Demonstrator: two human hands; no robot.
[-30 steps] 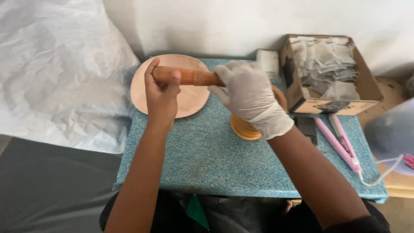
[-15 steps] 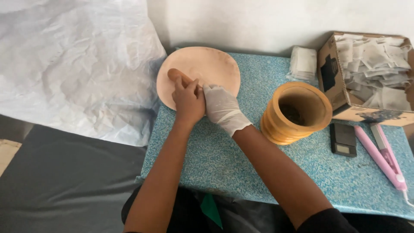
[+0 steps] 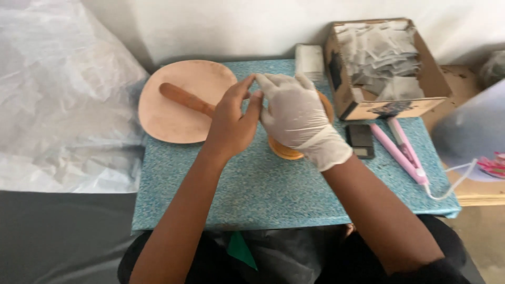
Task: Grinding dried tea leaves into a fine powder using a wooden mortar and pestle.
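Meeting at the centre of the frame, the two hands are working fingertip to fingertip above a blue speckled tabletop [image 3: 252, 194]. The left hand [image 3: 231, 123] is bare and is curling its fingers up and inward, thumb and forefinger drawn together as if pinching at the glove; whether anything lies between them cannot be told. The right hand [image 3: 294, 113] is wearing a white glove [image 3: 310, 142], its fingers lying loosely bent and pointing toward the upper left, touching the left fingertips. Directly beneath the gloved hand a wooden cup [image 3: 284, 150] is standing on the tabletop, only its lower rim and right edge showing. A wooden pestle [image 3: 184, 98] is lying slantwise on a round wooden plate [image 3: 173, 123] at the upper left of the tabletop, its near end passing behind the left hand; contact there cannot be confirmed. At the upper right an open cardboard box [image 3: 389, 108] is holding small pale sachets [image 3: 381, 60], and a folded white stack [image 3: 309, 58] is sitting just left of it. A small dark device [image 3: 361, 141] and a pink hair straightener [image 3: 400, 152] are lying right of the cup, the straightener's white cord [image 3: 452, 181] trailing off the table edge. Crumpled clear plastic sheeting [image 3: 63, 105] is filling the left of the frame.
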